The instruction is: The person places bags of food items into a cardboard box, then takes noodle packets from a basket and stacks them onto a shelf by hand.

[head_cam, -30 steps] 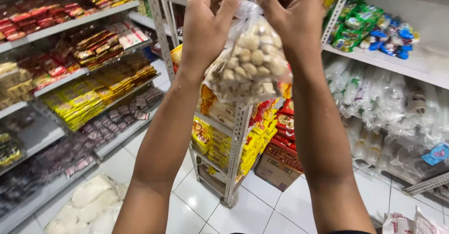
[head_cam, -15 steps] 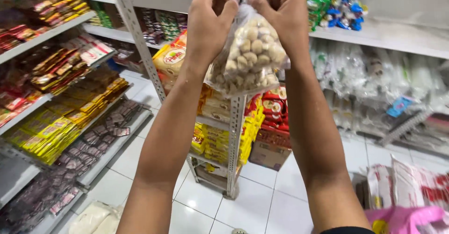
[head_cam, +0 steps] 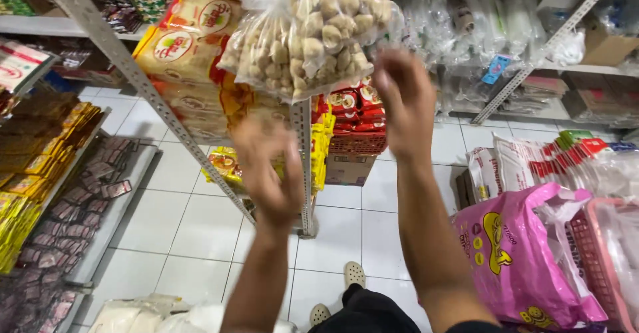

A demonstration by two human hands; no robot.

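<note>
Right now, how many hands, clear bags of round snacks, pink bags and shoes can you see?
Hands: 2, left hand and right hand
Clear bag of round snacks: 1
Pink bag: 1
Shoes: 2, one and another
Total: 6

pink printed sack (head_cam: 516, 253) lower right | yellow sachets (head_cam: 23, 186) on left shelf | red packets (head_cam: 353, 103) centre | cardboard box (head_cam: 349, 168) on white tiled floor (head_cam: 200, 226)

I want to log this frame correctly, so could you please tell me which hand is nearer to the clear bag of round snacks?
Right. The right hand is just below the bag's lower right corner, apart from it; the left hand is lower, well beneath the bag.
</note>
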